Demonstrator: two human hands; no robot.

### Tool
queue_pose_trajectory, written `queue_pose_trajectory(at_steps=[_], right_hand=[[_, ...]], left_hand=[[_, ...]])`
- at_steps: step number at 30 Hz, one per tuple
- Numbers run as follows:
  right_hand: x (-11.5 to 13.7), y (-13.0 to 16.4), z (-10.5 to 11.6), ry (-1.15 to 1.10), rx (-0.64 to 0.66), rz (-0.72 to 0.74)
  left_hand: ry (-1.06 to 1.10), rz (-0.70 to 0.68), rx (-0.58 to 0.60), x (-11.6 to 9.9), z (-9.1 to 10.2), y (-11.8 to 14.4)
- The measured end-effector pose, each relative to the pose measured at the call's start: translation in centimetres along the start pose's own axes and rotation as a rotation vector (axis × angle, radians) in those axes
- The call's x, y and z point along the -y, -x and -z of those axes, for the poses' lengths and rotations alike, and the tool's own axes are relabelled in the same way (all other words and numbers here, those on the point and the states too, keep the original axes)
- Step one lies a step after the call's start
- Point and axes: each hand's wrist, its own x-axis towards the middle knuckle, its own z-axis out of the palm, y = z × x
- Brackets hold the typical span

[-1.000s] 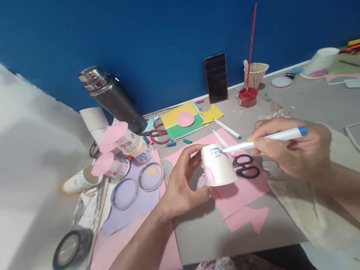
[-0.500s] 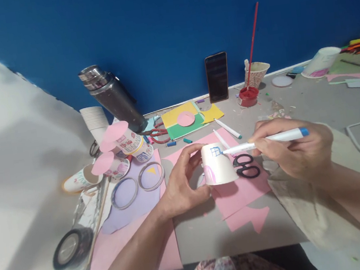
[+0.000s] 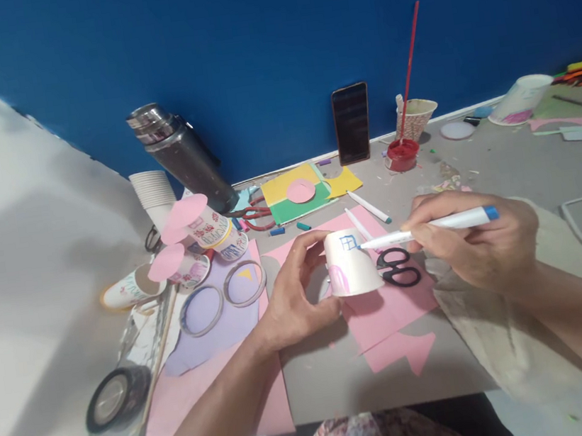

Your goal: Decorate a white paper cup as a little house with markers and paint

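Observation:
My left hand (image 3: 300, 288) grips a white paper cup (image 3: 359, 270) from its left side, thumb at the rim and fingers behind. The cup is upside down, with a blue window drawing (image 3: 348, 242) near its top and a pink patch at its lower left. In my right hand (image 3: 487, 242) is a white felt-tip pen (image 3: 431, 226) with a blue end. Its tip meets the cup wall at the right edge of the window. Black-handled scissors (image 3: 399, 267) lie just right of the cup on pink paper (image 3: 391, 323), their blades hidden.
Decorated cups with pink paper discs (image 3: 187, 214), tape rings (image 3: 201, 310) and a leaning thermos (image 3: 186, 156) stand on the left. Behind are a phone (image 3: 352, 124), coloured paper (image 3: 289, 204) and a red paint pot (image 3: 401, 155). A beige cloth (image 3: 490, 320) lies under my right arm.

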Motion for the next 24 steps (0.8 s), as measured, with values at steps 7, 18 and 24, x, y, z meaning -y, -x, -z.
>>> queue_pose_trajectory(at_steps=[7,18,24], right_hand=[[0.1,-0.1,-0.4,-0.043,-0.01,0.03],[0.8,-0.7,-0.8,-0.02,0.047,0.077],[0.6,-0.6,-0.7,0.011,0.053,0.09]], left_hand=[[-0.273,-0.031,-0.001,-0.3,-0.1,0.3],[-0.371,-0.056,0.016,-1.2,-0.4,0.1],[-0.361,-0.041,0.021,-1.1,-0.4,0.2]])
